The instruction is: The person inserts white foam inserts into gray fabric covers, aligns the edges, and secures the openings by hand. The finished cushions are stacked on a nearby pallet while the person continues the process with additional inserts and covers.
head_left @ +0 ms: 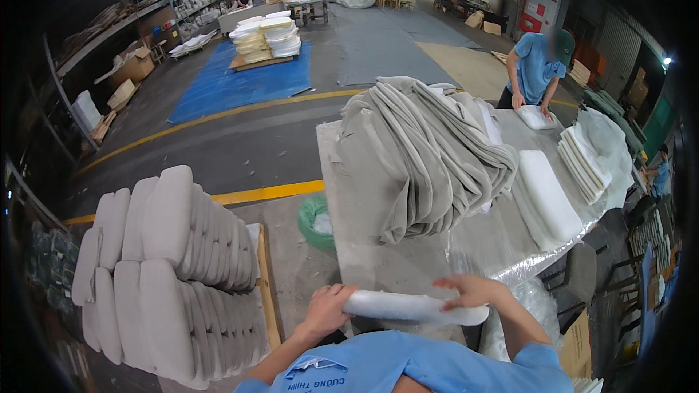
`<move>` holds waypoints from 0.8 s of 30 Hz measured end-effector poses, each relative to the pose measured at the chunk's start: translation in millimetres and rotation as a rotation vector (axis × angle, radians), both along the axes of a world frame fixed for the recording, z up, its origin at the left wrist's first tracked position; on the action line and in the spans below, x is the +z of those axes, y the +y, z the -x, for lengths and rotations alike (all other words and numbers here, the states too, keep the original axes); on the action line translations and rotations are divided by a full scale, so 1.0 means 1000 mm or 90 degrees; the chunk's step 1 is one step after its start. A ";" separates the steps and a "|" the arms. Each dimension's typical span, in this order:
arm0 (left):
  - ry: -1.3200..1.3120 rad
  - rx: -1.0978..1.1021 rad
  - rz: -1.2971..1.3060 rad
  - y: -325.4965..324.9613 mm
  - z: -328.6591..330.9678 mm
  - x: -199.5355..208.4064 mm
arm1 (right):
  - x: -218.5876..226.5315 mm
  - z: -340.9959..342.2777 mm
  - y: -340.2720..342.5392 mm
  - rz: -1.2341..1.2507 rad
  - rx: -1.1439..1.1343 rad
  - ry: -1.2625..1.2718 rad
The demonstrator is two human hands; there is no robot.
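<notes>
Close to my body, at the near edge of the table, a white foam pad (pixel 397 306) is held on edge, its long side running left to right. My left hand (pixel 329 308) is closed around its left end. Over its right part is my right hand (pixel 470 292), fingers stretched and apart; whether they touch the pad is hard to tell. Beyond the pad, a large heap of grey fabric covers (pixel 429 153) lies on the table (pixel 349 247). Right of the heap rests a stack of white padding (pixel 546 200).
Grey cushions (pixel 167 240) are stacked on a pallet at left. A green bag (pixel 315 222) stands beside the table. A co-worker (pixel 539 65) presses a white pad at the table's far right. More white pads (pixel 586 153), a chair (pixel 575 276) and clear plastic (pixel 535 313) are at right.
</notes>
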State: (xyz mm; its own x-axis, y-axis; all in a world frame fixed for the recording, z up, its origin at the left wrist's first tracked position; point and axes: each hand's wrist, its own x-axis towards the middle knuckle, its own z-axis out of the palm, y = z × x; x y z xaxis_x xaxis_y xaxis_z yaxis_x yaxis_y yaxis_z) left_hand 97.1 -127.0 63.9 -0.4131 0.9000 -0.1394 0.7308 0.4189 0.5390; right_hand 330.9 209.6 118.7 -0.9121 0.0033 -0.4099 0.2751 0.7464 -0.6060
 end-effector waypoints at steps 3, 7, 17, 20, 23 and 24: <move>0.004 0.041 -0.049 -0.006 -0.002 -0.005 | 0.022 0.084 -0.015 -0.019 -0.071 0.069; 0.029 0.037 -0.058 -0.006 -0.009 -0.006 | 0.009 0.162 -0.027 -0.163 -0.131 0.138; -0.026 -0.019 -0.101 -0.026 -0.005 -0.021 | 0.084 0.188 -0.036 -0.086 -0.301 0.494; -0.245 -0.030 -0.118 -0.022 0.019 -0.035 | 0.123 0.151 -0.020 0.044 -0.257 0.592; -0.777 0.154 -0.158 0.030 0.046 -0.029 | 0.131 0.108 -0.006 0.086 -0.182 0.588; -0.979 0.231 -0.130 0.058 0.044 -0.023 | 0.131 0.093 -0.004 0.088 -0.163 0.572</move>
